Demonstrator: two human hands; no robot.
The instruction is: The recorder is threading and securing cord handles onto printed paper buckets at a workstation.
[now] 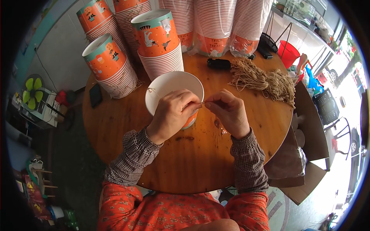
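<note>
An orange paper bucket (174,81) with a white inside stands on the round table in front of me, its mouth tilted toward me. Over its near right rim, my left hand (173,111) is closed in a pinch. Just right of the rim my right hand (228,111) pinches too, its fingertips almost meeting the left ones. A thin tan cord (203,103) shows between the fingertips; most of it is hidden by my fingers. A short bit of cord pokes through the bucket's left wall.
Stacks of orange paper buckets (160,46) stand at the back left, with plastic-wrapped stacks (214,27) behind. A bundle of tan cords (262,79) lies at the right, near a black object (218,64). A dark phone (95,96) rests at the left edge; a cardboard box (312,127) stands beside the table.
</note>
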